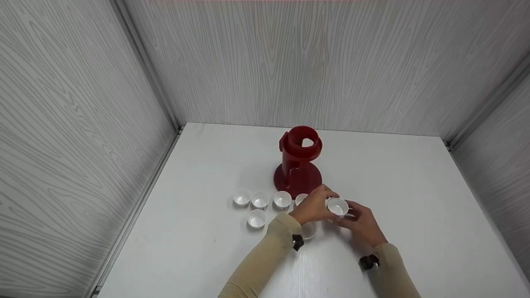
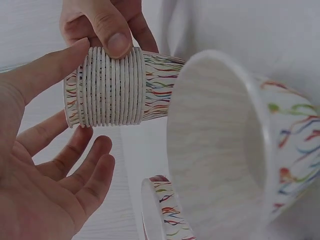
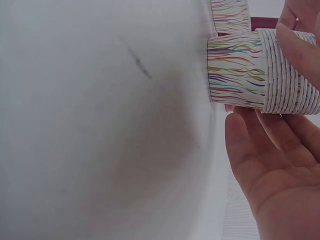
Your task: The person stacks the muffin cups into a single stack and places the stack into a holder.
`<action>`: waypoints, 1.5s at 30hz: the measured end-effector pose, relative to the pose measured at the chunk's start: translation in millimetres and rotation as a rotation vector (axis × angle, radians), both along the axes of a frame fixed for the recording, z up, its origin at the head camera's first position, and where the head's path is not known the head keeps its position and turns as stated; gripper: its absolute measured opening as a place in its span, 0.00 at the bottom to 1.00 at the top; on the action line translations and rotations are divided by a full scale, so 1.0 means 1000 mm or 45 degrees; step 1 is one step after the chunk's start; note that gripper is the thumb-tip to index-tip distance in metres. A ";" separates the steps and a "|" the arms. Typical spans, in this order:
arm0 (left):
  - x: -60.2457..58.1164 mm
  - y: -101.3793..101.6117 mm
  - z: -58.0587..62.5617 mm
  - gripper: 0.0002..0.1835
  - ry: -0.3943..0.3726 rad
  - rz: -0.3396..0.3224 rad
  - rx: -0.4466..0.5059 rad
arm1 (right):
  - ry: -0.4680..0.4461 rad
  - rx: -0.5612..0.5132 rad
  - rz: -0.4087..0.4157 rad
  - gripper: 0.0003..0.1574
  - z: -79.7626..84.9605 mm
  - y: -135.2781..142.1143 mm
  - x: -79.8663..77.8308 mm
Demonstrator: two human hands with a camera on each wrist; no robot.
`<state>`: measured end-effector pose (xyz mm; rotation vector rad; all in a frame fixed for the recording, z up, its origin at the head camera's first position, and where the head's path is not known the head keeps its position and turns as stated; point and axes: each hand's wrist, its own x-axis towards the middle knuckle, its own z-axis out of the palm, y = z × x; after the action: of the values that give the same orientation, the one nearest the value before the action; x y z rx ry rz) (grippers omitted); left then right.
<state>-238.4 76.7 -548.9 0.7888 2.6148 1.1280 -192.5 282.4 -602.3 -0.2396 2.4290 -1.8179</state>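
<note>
Holding one nested cup stack [image 2: 112,92], left hand [image 1: 315,207] and right hand [image 1: 366,225] both gripping it, nearer the surface [image 1: 186,248]'s right edge than left; best kept upright, squeezed lightly.

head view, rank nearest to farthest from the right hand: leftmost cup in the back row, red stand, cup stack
From the right hand:
1. Cup stack, in its grasp
2. Red stand, to the left and farther back
3. Leftmost cup, farthest left
</note>
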 end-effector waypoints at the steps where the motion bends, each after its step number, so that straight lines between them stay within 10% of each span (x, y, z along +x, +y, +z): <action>1: 0.000 0.000 0.000 0.34 -0.018 0.012 -0.011 | -0.004 -0.009 0.002 0.40 0.000 0.000 0.000; 23: 0.002 -0.022 0.010 0.43 -0.086 0.022 -0.053 | -0.005 0.078 -0.008 0.43 0.000 0.000 -0.004; 38: -0.007 -0.114 0.030 0.33 -0.044 0.087 0.246 | -0.040 0.109 -0.054 0.45 0.000 0.002 -0.005; 45: -0.007 -0.171 0.024 0.32 -0.021 0.286 0.232 | -0.009 0.102 -0.041 0.44 0.000 0.001 -0.006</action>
<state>-245.1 -94.5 -525.2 0.5225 2.6660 1.4425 -198.9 283.9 -602.6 -0.1882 2.5086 -1.7260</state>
